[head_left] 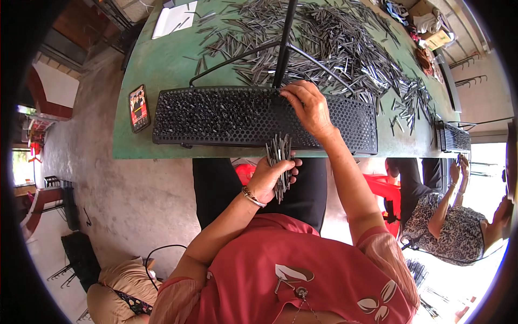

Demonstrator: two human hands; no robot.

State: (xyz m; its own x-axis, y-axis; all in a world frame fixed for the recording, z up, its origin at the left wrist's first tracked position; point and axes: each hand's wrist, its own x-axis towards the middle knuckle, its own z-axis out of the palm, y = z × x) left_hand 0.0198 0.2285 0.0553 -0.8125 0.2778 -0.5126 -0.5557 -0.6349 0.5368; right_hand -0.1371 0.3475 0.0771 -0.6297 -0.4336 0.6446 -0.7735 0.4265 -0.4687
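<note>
A long black rack (348,124) with rows of round holes lies along the table's near edge. Its left half is densely filled with upright dark strips (208,113), while bare holes show on the right. Below its front edge, my left hand (267,177) is closed around a bundle of thin dark metal strips (279,148). My right hand (310,108) is over the middle of the rack, at the border of the filled part. Its thumb and fingertips are pinched together at the rack's top; whatever they hold is too small to make out.
Loose strips are heaped in a large pile (334,38) across the green table (162,59). Black bars (285,54) rise behind the rack. A phone (138,109) lies left of it, white paper (175,20) farther back. At right, another person (448,224) works at a similar rack (454,137).
</note>
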